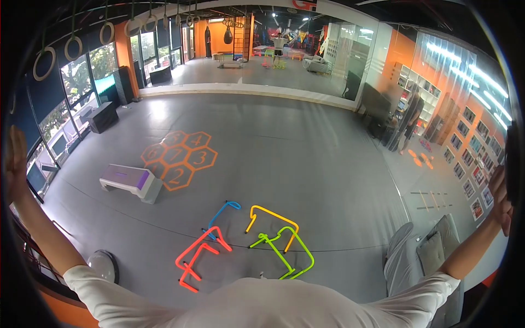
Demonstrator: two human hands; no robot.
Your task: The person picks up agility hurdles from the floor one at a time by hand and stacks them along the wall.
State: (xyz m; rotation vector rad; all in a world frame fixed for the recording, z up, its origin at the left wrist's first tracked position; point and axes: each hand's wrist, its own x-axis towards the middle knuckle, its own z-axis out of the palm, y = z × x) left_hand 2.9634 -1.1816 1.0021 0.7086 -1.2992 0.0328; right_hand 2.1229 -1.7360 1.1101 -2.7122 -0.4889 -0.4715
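Both of my arms stretch out wide to the sides. My left hand [16, 164] is raised at the far left edge, its fingers pointing up and partly lost in the dark rim of the view; nothing shows in it. At the far right edge is my right hand [499, 197], also raised, with fingers apart and no object visible in it. On the floor in front of my body lie low hurdles: a red one [198, 250], a blue one [217, 214], a yellow one [279, 213] and a green one [311, 254]. Neither hand touches them.
A grey and purple step platform [128, 180] stands left, beside orange numbered hexagons [178, 156] on the floor. Gym rings [45, 64] hang upper left. A large mirror [262, 71] spans the back wall. Grey cushions [432, 251] lie right; a half-ball balance trainer [103, 266] sits lower left.
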